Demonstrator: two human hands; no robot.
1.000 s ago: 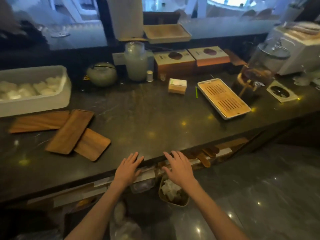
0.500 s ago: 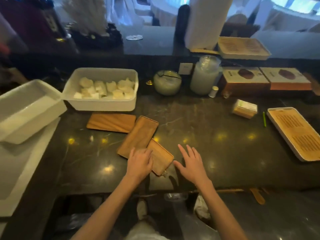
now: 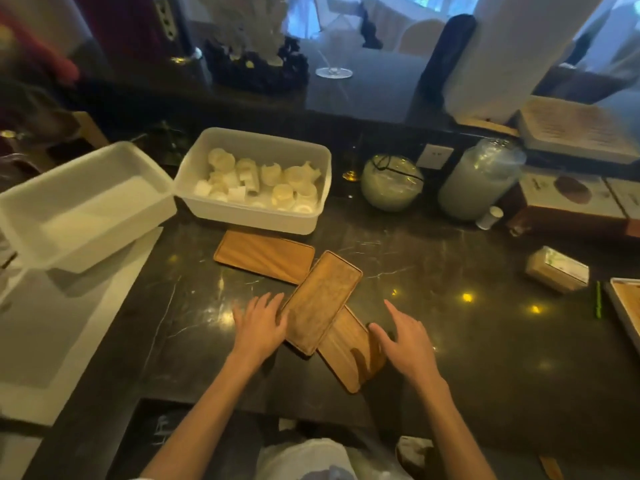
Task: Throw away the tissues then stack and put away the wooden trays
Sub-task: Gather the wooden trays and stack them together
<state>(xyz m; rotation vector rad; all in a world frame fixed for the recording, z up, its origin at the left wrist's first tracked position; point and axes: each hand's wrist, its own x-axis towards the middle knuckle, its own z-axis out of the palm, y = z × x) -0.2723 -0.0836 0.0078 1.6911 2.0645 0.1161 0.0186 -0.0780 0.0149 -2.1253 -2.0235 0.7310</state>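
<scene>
Both hands had slid onto the dark marble table (image 3: 450, 265): the left hand (image 3: 259, 327) lay spread against the middle wooden tray (image 3: 320, 303), the right hand (image 3: 405, 336), fingers splayed, at the near tray (image 3: 346, 355). A third tray (image 3: 263, 254) lay farther left. Beyond, a white bin (image 3: 254, 216) held rolled white cloths (image 3: 263, 181); left, another bin (image 3: 86, 206) sat tilted.

nearest wooden tray (image 3: 348, 355) partly under another; slatted tray (image 3: 627, 306) cropped right
</scene>
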